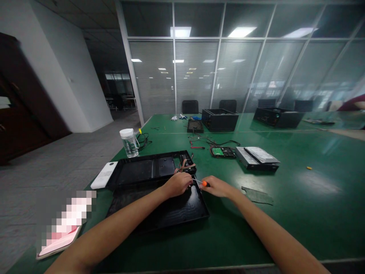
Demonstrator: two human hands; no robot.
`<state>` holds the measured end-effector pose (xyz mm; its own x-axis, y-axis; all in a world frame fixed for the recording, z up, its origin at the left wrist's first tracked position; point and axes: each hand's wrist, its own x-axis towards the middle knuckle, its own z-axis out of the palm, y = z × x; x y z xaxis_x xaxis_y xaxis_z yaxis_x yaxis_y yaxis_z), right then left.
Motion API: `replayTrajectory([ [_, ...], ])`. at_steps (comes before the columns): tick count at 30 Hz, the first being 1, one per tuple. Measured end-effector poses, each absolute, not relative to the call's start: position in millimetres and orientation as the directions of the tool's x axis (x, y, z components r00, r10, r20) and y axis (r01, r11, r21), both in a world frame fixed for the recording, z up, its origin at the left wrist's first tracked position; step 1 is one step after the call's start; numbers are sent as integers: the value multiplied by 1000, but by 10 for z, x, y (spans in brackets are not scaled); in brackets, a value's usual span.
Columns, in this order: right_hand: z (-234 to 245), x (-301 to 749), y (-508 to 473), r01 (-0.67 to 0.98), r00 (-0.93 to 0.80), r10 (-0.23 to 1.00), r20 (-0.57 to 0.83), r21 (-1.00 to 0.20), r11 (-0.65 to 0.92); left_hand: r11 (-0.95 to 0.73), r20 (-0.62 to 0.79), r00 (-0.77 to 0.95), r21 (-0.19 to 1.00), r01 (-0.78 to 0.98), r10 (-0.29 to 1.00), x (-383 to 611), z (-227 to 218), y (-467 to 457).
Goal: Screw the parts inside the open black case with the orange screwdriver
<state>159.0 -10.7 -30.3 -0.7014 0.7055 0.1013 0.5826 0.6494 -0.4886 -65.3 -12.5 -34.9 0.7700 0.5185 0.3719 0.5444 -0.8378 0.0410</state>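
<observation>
My right hand [214, 185] grips a screwdriver [205, 183] by its orange and black handle. The metal shaft points left, toward my left hand [179, 183]. My left hand is closed over the edge between two black plastic case parts, and what its fingers hold is hidden. Nearest me lies a shallow black case half [159, 213]. Behind it is a black panel [139, 168] with a rectangular recess. At that panel's right end, striped ribbon wires [184, 166] run beside a small compartment, just behind my left hand.
On the green table [299, 220] stand a water bottle [129, 142], a hard drive [222, 152], a silver-topped drive [258, 156] and a thin metal plate [258, 195]. Black computer cases [219, 120] sit farther back. A phone [61, 243] lies left of my arm.
</observation>
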Motion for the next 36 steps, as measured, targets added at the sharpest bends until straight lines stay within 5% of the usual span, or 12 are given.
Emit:
replayTrajectory([
  [9,-295,1601,-50,574,-619,768,162,-574,584,-841,459,731,67,538,504,-641,-436,-101],
  [18,-320,1690,32,638,-560,804,201,-514,573,-839,541,683,82,537,490,-593,-558,-39],
  [27,-286,1946,187,725,-230,933,276,-591,354,-855,546,694,87,511,470,-613,-548,-60],
  [32,-284,2018,244,619,-207,900,384,-661,425,-844,579,659,102,526,481,-611,-570,-55],
  [36,-189,1993,184,435,-264,917,299,-812,390,-842,544,682,90,532,489,-615,-561,-58],
])
